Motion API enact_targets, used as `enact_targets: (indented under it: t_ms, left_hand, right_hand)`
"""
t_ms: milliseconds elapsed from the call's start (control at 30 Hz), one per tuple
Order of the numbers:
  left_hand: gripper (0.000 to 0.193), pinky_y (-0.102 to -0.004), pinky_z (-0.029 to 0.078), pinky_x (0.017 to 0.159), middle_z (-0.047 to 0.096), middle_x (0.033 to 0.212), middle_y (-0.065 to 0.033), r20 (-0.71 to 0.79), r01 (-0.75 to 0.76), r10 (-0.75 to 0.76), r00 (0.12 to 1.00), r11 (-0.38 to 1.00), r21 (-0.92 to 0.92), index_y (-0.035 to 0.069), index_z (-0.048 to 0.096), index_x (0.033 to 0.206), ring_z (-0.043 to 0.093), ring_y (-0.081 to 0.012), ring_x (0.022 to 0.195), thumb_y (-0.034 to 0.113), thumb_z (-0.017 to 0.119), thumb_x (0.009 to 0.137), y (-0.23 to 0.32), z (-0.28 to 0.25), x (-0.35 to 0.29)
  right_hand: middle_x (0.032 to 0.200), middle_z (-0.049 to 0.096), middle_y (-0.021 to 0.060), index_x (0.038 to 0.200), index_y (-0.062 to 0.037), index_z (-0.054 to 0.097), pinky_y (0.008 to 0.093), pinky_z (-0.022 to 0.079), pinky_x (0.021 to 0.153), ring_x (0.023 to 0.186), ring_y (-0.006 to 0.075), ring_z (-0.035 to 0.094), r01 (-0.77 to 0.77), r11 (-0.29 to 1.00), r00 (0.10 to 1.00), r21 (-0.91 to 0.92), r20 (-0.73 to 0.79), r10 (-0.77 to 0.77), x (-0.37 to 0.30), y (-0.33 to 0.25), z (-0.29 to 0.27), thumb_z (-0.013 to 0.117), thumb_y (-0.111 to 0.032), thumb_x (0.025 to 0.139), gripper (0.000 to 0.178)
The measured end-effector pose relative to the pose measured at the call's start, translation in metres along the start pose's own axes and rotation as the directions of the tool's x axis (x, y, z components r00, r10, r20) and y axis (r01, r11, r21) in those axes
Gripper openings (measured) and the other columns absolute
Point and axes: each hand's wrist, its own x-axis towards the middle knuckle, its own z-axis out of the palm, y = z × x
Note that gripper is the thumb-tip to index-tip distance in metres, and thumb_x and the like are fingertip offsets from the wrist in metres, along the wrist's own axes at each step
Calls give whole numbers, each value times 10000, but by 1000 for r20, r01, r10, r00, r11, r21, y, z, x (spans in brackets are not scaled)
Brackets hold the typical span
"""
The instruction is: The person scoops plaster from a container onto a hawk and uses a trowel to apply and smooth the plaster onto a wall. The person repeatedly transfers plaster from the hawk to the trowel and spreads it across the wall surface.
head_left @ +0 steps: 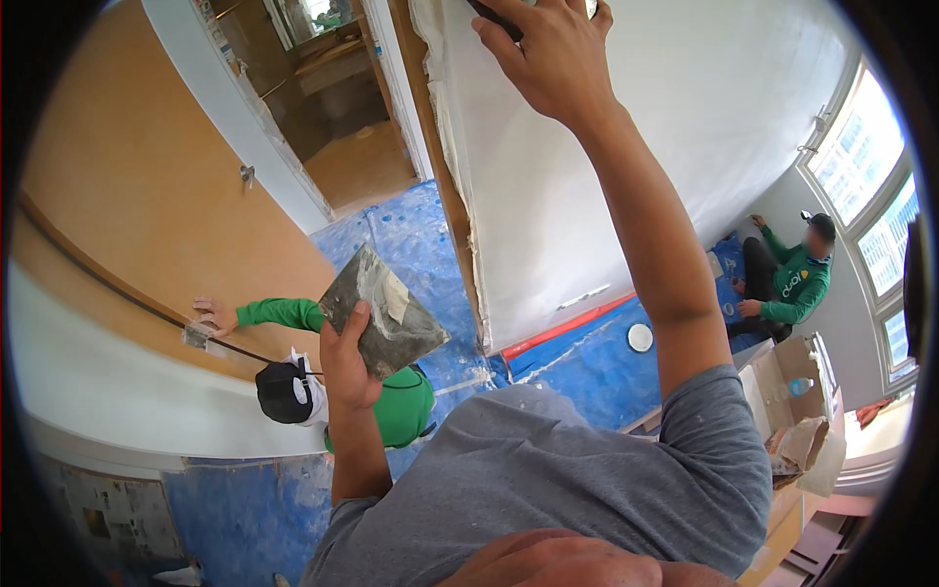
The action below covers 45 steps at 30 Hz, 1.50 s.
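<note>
My left hand (pixel 349 364) is closed round the edge of a square grey hawk board (pixel 411 338). Off-white plaster (pixel 386 293) is smeared across the board's face. Raised high at the top of the picture, my right hand (pixel 562 61) is closed on a dark tool (pixel 497 18), mostly cut off by the picture's edge, so its kind does not show. That hand is by the upper part of a white wall (pixel 606 186), close to its rough vertical edge. Whether the tool touches the wall cannot be made out.
Close on the left, a co-worker in green (pixel 406 406) reaches toward a wooden door (pixel 147 196). Another person (pixel 797 284) sits by the window. Blue sheeting (pixel 587 362) covers the floor, with a round white lid (pixel 640 338) on it. An open cardboard box (pixel 831 401) stands at right.
</note>
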Motion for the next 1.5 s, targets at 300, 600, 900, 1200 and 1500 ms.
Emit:
enact_targets:
  t_ms: [300, 600, 900, 1200, 1500]
  left_hand:
    - [356, -362, 556, 890, 650, 1202, -91, -4, -7, 7, 1000, 1000, 11, 4, 534, 1312, 653, -192, 1057, 83, 614, 975, -4, 0, 6]
    - [368, -367, 550, 904, 655, 1196, -76, 14, 46, -46, 999, 999, -2, 14, 537, 1321, 656, -200, 1064, 80, 619, 969, -13, 5, 18]
    - [386, -376, 547, 914, 646, 1220, -75, 32, 76, -77, 997, 997, 8, 26, 522, 1343, 654, -212, 1084, 80, 611, 972, -17, -5, 30]
    - [374, -367, 549, 905, 648, 1219, -85, 24, 90, -91, 996, 995, 49, 15, 527, 1335, 658, -201, 1077, 85, 606, 976, -22, 1, 38]
    - [317, -363, 561, 877, 668, 1170, -92, 19, 97, -98, 995, 994, 51, -11, 560, 1285, 667, -186, 1016, 82, 601, 985, -26, 9, 46]
  right_hand:
    - [1434, 486, 155, 1379, -247, 610, 729, 263, 1064, 1378, 379, 384, -12, 1000, 1000, -16, 10, 12, 0, 2, 7, 590, -282, 937, 444]
    - [1431, 484, 159, 1355, -223, 622, 727, 295, 1036, 1359, 376, 399, -18, 1000, 1000, 3, -22, 18, -11, 0, 16, 645, -245, 870, 486]
    - [1439, 467, 159, 1367, -248, 603, 734, 295, 1029, 1358, 405, 388, -28, 1000, 999, 6, 15, 28, -44, -7, 34, 671, -229, 860, 511]
    - [1415, 489, 79, 1333, -350, 626, 690, 266, 1022, 1358, 360, 389, -64, 998, 998, 22, 15, 64, -95, -4, 61, 663, -266, 881, 461]
    - [1419, 474, 18, 1313, -413, 627, 699, 245, 991, 1371, 332, 356, -80, 996, 997, 48, 22, 79, -141, 1, 95, 691, -260, 851, 491]
